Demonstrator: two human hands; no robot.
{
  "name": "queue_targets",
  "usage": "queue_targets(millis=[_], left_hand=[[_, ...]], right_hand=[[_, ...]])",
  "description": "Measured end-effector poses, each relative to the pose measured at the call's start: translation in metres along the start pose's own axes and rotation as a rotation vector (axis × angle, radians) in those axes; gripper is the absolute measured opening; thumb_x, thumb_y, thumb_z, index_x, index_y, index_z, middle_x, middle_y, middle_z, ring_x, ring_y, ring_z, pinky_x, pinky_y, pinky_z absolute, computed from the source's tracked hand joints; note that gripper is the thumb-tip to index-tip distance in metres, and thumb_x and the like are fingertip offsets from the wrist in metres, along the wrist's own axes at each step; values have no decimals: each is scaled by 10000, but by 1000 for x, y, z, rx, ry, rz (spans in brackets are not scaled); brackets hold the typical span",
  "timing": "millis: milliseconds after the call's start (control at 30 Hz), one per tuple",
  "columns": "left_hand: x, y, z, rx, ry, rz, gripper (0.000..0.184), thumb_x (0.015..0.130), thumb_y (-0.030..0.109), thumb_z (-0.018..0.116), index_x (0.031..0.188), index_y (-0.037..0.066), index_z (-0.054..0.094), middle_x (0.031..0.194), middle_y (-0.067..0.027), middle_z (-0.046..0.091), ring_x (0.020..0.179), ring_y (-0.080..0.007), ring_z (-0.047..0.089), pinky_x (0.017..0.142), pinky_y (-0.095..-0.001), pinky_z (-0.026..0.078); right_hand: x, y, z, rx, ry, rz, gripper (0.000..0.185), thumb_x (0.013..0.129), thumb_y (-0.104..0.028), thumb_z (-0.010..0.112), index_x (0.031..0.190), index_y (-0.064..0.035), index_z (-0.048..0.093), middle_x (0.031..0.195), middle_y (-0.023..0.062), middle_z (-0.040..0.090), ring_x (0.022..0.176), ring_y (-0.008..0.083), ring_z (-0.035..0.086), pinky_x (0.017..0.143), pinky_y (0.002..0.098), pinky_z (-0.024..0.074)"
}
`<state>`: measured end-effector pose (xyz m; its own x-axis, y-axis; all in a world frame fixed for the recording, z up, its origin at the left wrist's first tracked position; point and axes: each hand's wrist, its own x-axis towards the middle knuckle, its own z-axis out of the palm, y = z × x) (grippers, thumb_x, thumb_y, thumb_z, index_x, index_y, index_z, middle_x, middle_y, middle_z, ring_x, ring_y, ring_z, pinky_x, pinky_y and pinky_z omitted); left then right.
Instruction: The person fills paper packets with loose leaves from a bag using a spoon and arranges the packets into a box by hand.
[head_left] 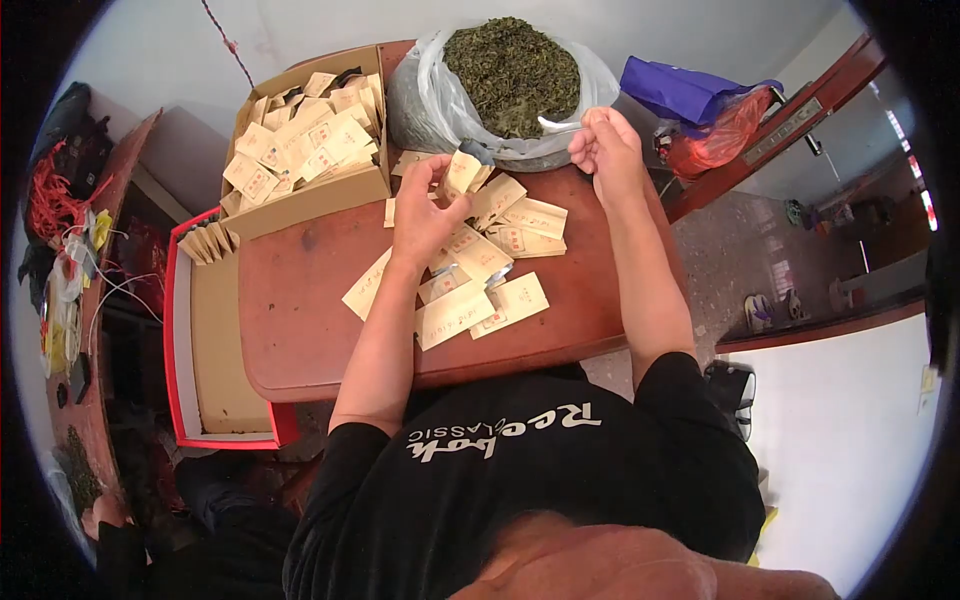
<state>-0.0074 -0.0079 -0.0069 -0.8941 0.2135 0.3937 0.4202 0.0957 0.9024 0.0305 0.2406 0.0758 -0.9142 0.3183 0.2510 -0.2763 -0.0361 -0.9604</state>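
Observation:
My left hand (424, 218) grips a small kraft-paper packet (462, 172) whose dark, silvery mouth gapes at the top. In my right hand (608, 150), a white spoon (556, 125) is pinched by its handle, its bowl over the near rim of a clear plastic bag (422, 95). Dried, dark green leaves (510, 70), which look like tea, fill that bag. Under and beside my left hand, several flat packets (512, 304) with red print lie overlapping on the reddish-brown table (310, 330).
A cardboard box (318, 203) heaped with packets stands at the back left. Below it is a red-edged box (180, 340) with a few packets in its corner. A blue bag (670, 92) and a red plastic bag (710, 150) sit at right. Another person's hand (103, 514) shows at lower left.

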Motion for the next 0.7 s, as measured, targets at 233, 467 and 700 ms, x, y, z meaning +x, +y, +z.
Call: queue_targets(millis=[233,467,700], left_hand=[[-1,4,0,7,-2,-15,480,726,81,721,1187,11,605,1095,-115,591,1018,-231,584,927,-333,480],[0,-5,1,53,-4,25,483,729,75,709,1191,-10,595,1116,-134,589,1030,-249,596,935,-342,482],[-1,0,-1,54,-6,11,495,725,91,721,1195,2,593,1110,-137,589,1016,-259,596,929,-350,485]], right_hand=[[-17,-2,19,-32,-108,61,213,1022,-263,484,954,-82,573,702,32,627,560,71,535,481,192,376],[-28,-11,41,-603,-213,-356,196,1021,-204,480,923,-44,537,692,54,614,602,144,592,532,295,450],[-39,-30,58,-1125,-429,-943,71,831,-69,566,889,-56,528,723,125,587,697,348,617,614,445,497]])
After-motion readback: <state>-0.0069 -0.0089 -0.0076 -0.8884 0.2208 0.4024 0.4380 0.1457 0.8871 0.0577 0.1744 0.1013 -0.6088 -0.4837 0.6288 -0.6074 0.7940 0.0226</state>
